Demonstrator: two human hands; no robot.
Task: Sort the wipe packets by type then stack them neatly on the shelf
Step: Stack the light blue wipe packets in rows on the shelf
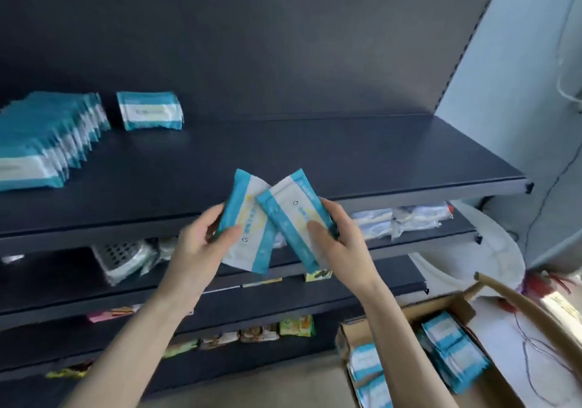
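A: What do the fingers have hold of?

B: The fingers (227,234) of the left hand (201,240) curl round a teal-and-white wipe packet (248,243), thumb on its face. The right hand (341,240) grips a second packet (291,215) the same way, thumb pressed on its front.

A: Do the two packets touch?

B: They overlap. The second packet lies across the upper right corner of the first, and the two fan apart at the top like a V.

A: Where are they in the scene?

B: In the air, just in front of the near edge of the dark shelf (315,161), about mid-width.

A: And the others?

B: A row of matching packets (47,143) stands on edge at the left of that shelf, running from near to far. One lone packet (149,111) stands upright just right of the row's far end, against the back panel.

A: Anything lower down?

B: A cardboard box (406,316) sits on the floor at the near right, with more packets (450,354) inside. The lower shelves carry snack packs (296,325) and a perforated metal item (121,254). A white tub (491,250) stands to the right of the shelves.
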